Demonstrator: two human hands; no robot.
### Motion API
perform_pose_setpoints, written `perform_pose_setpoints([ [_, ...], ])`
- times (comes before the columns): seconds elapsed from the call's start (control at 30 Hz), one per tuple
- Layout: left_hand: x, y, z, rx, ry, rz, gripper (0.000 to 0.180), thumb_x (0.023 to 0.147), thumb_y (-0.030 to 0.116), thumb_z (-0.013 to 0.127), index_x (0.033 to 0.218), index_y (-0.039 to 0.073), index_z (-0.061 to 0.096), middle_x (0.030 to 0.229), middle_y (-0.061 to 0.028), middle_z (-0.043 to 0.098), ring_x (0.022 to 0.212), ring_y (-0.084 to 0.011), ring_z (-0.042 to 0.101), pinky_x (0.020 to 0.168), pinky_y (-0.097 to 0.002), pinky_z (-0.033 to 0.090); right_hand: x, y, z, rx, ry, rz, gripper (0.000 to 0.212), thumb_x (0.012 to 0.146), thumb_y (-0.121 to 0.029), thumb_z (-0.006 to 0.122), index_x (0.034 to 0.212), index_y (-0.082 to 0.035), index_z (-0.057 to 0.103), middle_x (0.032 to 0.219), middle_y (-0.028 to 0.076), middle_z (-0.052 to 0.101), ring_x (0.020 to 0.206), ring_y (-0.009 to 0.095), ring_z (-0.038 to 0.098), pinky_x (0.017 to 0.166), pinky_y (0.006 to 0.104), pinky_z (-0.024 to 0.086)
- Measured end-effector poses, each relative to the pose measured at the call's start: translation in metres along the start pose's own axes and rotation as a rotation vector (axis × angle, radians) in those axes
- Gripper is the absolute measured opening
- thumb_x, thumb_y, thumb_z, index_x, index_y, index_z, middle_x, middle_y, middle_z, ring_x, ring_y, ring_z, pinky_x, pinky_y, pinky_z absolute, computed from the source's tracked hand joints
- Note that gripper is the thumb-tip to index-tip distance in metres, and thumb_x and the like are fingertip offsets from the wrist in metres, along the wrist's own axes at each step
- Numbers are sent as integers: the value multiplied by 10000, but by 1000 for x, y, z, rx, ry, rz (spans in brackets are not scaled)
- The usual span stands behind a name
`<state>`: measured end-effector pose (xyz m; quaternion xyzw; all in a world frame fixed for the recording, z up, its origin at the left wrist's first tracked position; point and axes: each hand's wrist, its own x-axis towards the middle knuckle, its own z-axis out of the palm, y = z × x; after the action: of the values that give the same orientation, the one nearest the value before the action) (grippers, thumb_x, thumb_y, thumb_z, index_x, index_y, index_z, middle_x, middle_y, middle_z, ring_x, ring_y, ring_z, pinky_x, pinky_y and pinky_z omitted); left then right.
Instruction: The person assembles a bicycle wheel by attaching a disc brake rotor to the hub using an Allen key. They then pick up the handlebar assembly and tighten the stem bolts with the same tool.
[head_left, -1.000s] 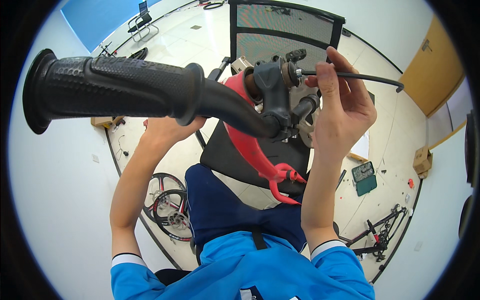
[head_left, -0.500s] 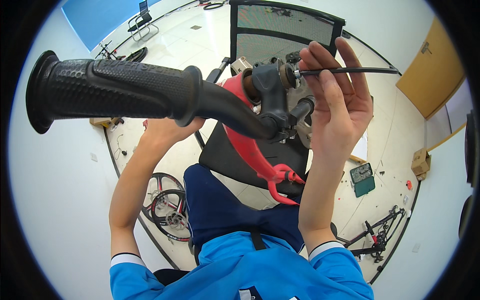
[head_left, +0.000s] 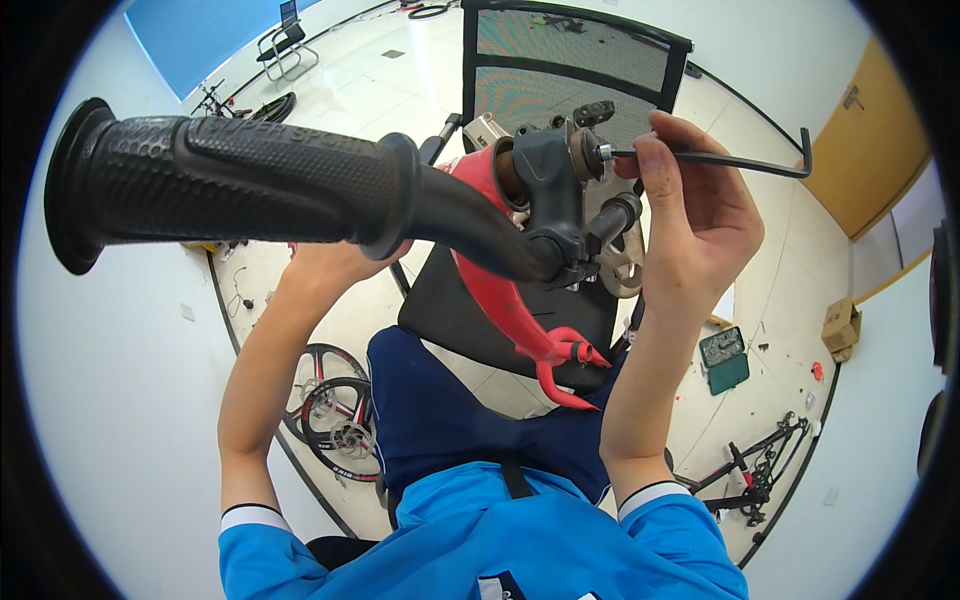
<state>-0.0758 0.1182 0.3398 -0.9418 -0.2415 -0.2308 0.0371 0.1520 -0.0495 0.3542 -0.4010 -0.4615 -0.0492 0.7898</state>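
Note:
My right hand pinches a black hex key between thumb and fingers. One end of the key meets the silver bolt at the end of the black handlebar stem; its bent end points up at the right. The stem is mounted on a red bicycle frame. From the stem, a black handlebar runs left to a textured rubber grip. My left hand is behind that grip, near a bit of red; its fingers are hidden, so what it holds cannot be seen.
A black mesh office chair stands under the frame. Spoked wheels lie at lower left. To the right are an open green case, a cardboard box and a dark bicycle frame on the floor.
My right fingers, stretched out before, have curled round the hex key. The key has turned, and its bent end now points up. The handlebar has shifted slightly.

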Motion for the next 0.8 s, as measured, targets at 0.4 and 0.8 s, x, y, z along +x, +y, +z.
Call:
perform_pose_setpoints([
  [0.4, -5, -4, 3, 83, -49, -60, 322, 769, 301, 754, 1001, 79, 719, 938, -156, 703, 910, -355, 676, 829, -443, 525, 3, 6, 2, 484, -99, 101, 382, 958, 36, 540, 1334, 95, 511, 1176, 289, 677, 1086, 339, 698, 948, 407, 575],
  [0.8, -11, -16, 10, 0, -5, -17, 229, 729, 182, 748, 858, 1, 695, 762, -251, 665, 766, -442, 672, 699, -439, 539, -3, 7, -2, -137, -70, 54, 206, 938, -156, 758, 911, 26, 666, 797, 25, 616, 663, 47, 518, 576, 180, 395],
])
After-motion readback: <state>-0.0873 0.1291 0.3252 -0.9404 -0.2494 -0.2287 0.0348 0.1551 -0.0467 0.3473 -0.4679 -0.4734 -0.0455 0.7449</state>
